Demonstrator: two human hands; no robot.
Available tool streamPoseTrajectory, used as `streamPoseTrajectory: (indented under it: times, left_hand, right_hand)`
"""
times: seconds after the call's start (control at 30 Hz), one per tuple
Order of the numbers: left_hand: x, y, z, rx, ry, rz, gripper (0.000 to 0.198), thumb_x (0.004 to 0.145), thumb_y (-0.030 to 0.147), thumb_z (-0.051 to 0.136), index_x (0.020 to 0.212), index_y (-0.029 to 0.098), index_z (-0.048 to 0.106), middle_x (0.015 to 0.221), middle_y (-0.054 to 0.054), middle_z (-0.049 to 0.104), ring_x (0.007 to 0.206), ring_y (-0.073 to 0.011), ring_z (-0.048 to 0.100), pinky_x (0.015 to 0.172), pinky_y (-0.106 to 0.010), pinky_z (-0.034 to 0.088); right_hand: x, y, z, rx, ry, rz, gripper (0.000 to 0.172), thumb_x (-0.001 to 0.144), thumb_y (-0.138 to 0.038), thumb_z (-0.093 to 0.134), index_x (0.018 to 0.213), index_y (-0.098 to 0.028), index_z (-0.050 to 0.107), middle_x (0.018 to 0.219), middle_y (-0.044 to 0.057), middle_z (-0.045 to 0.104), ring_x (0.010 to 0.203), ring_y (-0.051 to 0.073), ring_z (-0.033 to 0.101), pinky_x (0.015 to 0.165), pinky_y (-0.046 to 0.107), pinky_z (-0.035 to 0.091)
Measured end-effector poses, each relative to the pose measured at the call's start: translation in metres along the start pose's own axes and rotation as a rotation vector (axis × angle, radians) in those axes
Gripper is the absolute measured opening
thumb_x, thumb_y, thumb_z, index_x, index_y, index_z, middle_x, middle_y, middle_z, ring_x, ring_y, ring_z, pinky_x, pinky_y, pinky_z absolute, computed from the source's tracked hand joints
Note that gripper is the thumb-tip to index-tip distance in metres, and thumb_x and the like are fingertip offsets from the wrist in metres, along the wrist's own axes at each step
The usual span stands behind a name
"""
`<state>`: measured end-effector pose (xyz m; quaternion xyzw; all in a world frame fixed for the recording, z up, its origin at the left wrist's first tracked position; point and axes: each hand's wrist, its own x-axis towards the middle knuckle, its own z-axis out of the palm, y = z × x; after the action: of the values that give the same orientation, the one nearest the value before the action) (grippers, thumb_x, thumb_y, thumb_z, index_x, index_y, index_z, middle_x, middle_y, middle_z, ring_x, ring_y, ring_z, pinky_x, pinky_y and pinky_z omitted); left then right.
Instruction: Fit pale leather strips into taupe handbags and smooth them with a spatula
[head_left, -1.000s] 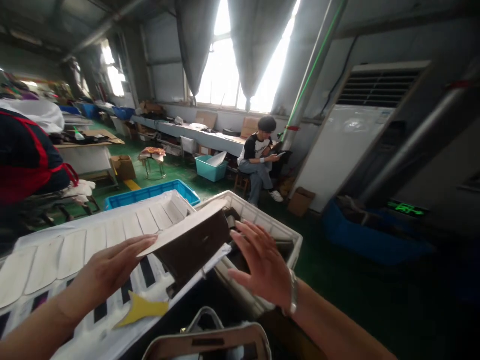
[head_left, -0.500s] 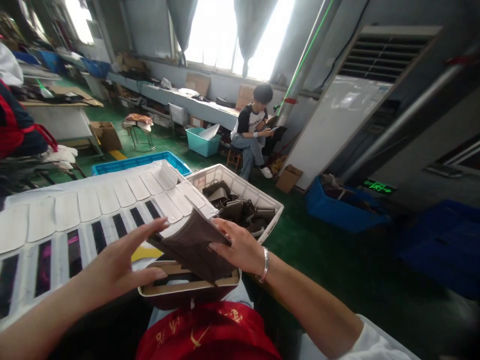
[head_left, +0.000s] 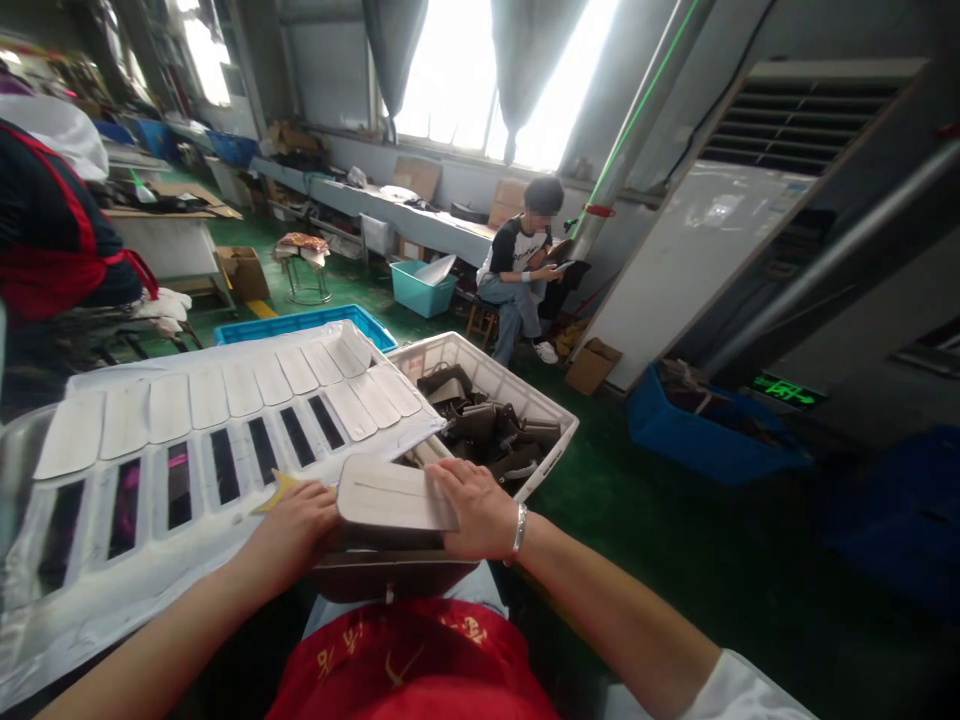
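A flat cream-coloured panel lies face up on top of a brown bag-like piece on my lap. My left hand grips the left end of the stack, fingers curled round it. My right hand presses down on the panel's right end, fingers together and a bracelet on the wrist. Just behind the stack stands a white crate full of dark brown pieces.
To the left lies a white sheet with rows of cream panels and dark slots, and a yellow scrap. A blue bin stands behind it. A seated person is by the far bench. A blue tub sits at right.
The piece was tilted with its brown side showing; now it lies flat, cream side up, on the bag-like piece. Both hands have closed down on its ends.
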<state>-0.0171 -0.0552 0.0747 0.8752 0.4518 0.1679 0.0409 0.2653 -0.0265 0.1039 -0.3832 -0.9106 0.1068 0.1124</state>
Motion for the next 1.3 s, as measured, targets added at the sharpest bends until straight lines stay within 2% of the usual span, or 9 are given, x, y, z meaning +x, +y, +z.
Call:
streamPoseTrajectory:
  times: [0.1,0.2,0.33,0.5,0.67,0.83,0.97,1.13,1.3]
  left_hand:
    - [-0.005,0.001,0.007,-0.027,-0.106,-0.027,0.016,0.084,0.022,0.051,0.079,0.022,0.067,0.086,-0.003,0.067,0.087,-0.0204,0.055,0.081,-0.035,0.042]
    - [-0.009,0.001,0.011,-0.009,-0.147,-0.065,0.013,0.080,0.029,0.058,0.076,0.023,0.069,0.094,-0.005,0.065,0.094,-0.0234,0.053,0.085,-0.039,0.042]
    - [-0.016,0.002,0.015,0.027,-0.113,-0.112,0.007,0.072,0.030,0.067,0.074,0.025,0.071,0.109,-0.006,0.058,0.113,-0.0298,0.043,0.097,-0.045,0.035]
    - [-0.023,-0.001,0.012,-0.012,-0.065,-0.226,0.011,0.074,0.037,0.066,0.074,0.028,0.072,0.111,-0.004,0.055,0.106,-0.0263,0.046,0.093,-0.044,0.038]
    - [-0.024,-0.004,0.013,0.011,-0.114,-0.245,0.015,0.077,0.034,0.062,0.069,0.028,0.072,0.114,-0.005,0.055,0.109,-0.0271,0.047,0.093,-0.046,0.039]
    - [-0.019,-0.004,0.012,0.074,-0.084,-0.322,0.011,0.076,0.027,0.061,0.075,0.024,0.072,0.138,-0.007,0.040,0.131,-0.0351,0.026,0.104,-0.054,0.026]
    - [-0.010,0.001,0.009,-0.030,-0.149,-0.310,0.016,0.070,0.038,0.068,0.080,0.027,0.073,0.144,-0.005,0.034,0.134,-0.0363,0.020,0.105,-0.054,0.025]
    - [0.005,0.013,0.012,0.077,-0.236,-0.256,0.006,0.069,0.020,0.067,0.070,0.021,0.073,0.135,-0.010,0.047,0.133,-0.0374,0.024,0.104,-0.060,0.019]
    - [0.004,0.010,0.011,0.035,-0.242,-0.186,0.006,0.069,0.021,0.068,0.071,0.024,0.073,0.139,-0.008,0.043,0.135,-0.0368,0.020,0.103,-0.062,0.018]
  right_hand:
    - [-0.002,0.001,0.004,-0.113,0.008,-0.052,0.081,0.062,-0.046,0.064,0.131,-0.010,0.040,0.115,0.015,0.052,0.104,0.029,0.046,0.096,0.045,0.031]
    - [0.001,0.001,0.014,-0.215,0.075,-0.081,0.083,0.062,-0.051,0.065,0.128,-0.006,0.042,0.109,0.017,0.052,0.102,0.030,0.046,0.097,0.048,0.029]
    - [0.003,0.004,0.024,-0.256,0.048,-0.121,0.087,0.065,-0.048,0.065,0.133,-0.004,0.035,0.111,0.017,0.051,0.094,0.029,0.048,0.081,0.041,0.040]
    - [-0.003,0.016,0.022,-0.289,0.059,-0.116,0.088,0.066,-0.050,0.065,0.133,-0.003,0.034,0.114,0.018,0.050,0.094,0.029,0.048,0.082,0.042,0.040]
    - [0.002,0.008,0.031,-0.368,0.124,-0.063,0.084,0.071,-0.048,0.062,0.135,-0.003,0.032,0.112,0.017,0.050,0.092,0.028,0.048,0.079,0.041,0.041]
    - [0.004,0.003,0.036,-0.431,0.185,-0.006,0.084,0.074,-0.045,0.062,0.140,-0.008,0.025,0.114,0.016,0.049,0.091,0.028,0.048,0.076,0.041,0.042]
    - [0.001,0.005,0.037,-0.413,0.214,0.036,0.080,0.078,-0.043,0.059,0.141,-0.007,0.024,0.114,0.017,0.048,0.094,0.028,0.047,0.077,0.041,0.043]
    - [-0.002,0.004,0.038,-0.347,0.227,0.042,0.083,0.077,-0.039,0.060,0.142,-0.008,0.019,0.117,0.017,0.047,0.096,0.029,0.046,0.081,0.043,0.043]
    - [-0.012,0.010,0.038,-0.316,0.256,-0.066,0.080,0.081,-0.044,0.055,0.144,-0.011,0.017,0.120,0.018,0.046,0.101,0.029,0.047,0.084,0.044,0.042]
